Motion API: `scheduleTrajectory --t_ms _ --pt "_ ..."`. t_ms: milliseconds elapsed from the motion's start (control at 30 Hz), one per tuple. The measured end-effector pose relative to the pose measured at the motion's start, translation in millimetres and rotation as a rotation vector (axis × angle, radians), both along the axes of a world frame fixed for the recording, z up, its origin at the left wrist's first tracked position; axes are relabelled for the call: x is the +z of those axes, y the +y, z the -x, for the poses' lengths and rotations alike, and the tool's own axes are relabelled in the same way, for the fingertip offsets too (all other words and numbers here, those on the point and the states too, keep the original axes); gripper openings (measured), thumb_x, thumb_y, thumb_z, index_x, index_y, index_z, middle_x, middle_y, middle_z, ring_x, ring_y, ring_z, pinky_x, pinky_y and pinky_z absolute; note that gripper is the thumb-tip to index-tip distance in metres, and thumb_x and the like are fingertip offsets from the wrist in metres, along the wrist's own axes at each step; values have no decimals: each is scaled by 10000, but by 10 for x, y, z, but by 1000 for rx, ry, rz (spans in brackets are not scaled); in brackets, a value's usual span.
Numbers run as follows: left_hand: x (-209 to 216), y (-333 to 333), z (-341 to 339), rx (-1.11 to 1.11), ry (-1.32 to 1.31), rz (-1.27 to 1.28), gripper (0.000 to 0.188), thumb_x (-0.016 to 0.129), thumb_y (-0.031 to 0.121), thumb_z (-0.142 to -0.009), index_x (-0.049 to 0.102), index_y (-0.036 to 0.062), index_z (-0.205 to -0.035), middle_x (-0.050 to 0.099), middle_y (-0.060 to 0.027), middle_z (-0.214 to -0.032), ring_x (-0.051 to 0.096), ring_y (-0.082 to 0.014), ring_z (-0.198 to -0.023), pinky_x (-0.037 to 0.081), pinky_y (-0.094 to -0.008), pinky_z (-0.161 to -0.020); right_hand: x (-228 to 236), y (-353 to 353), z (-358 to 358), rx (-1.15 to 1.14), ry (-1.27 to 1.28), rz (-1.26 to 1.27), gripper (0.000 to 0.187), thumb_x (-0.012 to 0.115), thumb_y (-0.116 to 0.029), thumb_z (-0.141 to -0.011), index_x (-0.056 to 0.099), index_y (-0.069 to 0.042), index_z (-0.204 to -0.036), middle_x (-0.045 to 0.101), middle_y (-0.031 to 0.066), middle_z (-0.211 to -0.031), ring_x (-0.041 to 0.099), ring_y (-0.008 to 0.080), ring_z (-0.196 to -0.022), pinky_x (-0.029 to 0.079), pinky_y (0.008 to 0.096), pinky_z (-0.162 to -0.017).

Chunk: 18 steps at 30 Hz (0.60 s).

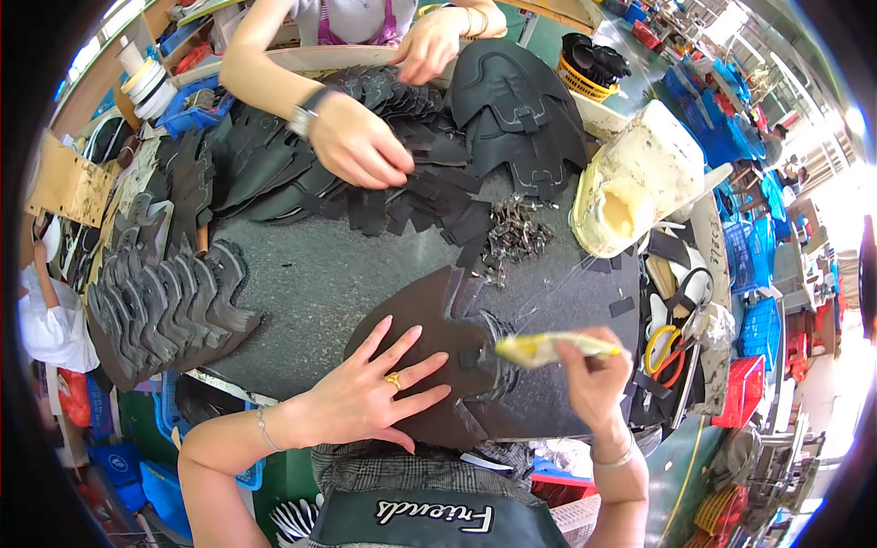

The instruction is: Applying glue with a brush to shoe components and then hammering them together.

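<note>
My left hand, fingers spread and a ring on one of them, presses flat on dark brown-black shoe upper pieces laid on the worktable. In my right hand is a glue brush, its body crusted yellow and white. The brush's tip points left, over the pieces' curved edge, where a shiny wet-looking streak shows. Whether the tip touches them I cannot tell. Beyond my right hand stands a white plastic jug with a cut opening and dried glue on it.
Across the table a co-worker's hands handle black pieces. Stacked uppers lie at the far side, cut parts at the left. Small metal bits sit near the middle. Scissors lie along the right edge.
</note>
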<state>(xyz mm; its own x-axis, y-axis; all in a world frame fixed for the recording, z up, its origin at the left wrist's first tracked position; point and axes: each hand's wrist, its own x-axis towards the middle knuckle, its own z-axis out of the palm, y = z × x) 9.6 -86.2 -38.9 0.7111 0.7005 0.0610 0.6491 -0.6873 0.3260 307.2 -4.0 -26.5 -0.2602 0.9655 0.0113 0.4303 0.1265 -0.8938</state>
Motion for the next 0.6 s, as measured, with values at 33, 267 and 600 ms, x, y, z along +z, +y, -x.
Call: scheduleTrajectory --t_ms 33,267,600 --pt "0 -1 -6 6 -8 -7 840 688 639 -639 521 221 -1348 339 -95 -1505 260 -443 -1392 190 -644 -1110 -34 70 87 -74 36 -218 102 705 14 -813 650 1 -898 701 88 -835 648 126 -700 527 266 -645" --pt "-13 -37 11 60 -11 -6 785 743 584 -600 589 105 -1202 368 -105 -1490 265 -443 -1391 199 -649 -1112 -109 -404 -14 157 -281 -624 192 688 84 -711 686 -24 -869 709 89 -831 696 235 -695 556 310 -600" --pt "-33 -41 30 66 -184 28 683 772 501 -620 613 54 -1111 489 -147 -1184 390 -371 -1295 250 -642 -1101 -129 -479 220 378 26 -628 240 684 118 -708 581 19 -902 700 170 -863 702 285 -712 573 336 -586"
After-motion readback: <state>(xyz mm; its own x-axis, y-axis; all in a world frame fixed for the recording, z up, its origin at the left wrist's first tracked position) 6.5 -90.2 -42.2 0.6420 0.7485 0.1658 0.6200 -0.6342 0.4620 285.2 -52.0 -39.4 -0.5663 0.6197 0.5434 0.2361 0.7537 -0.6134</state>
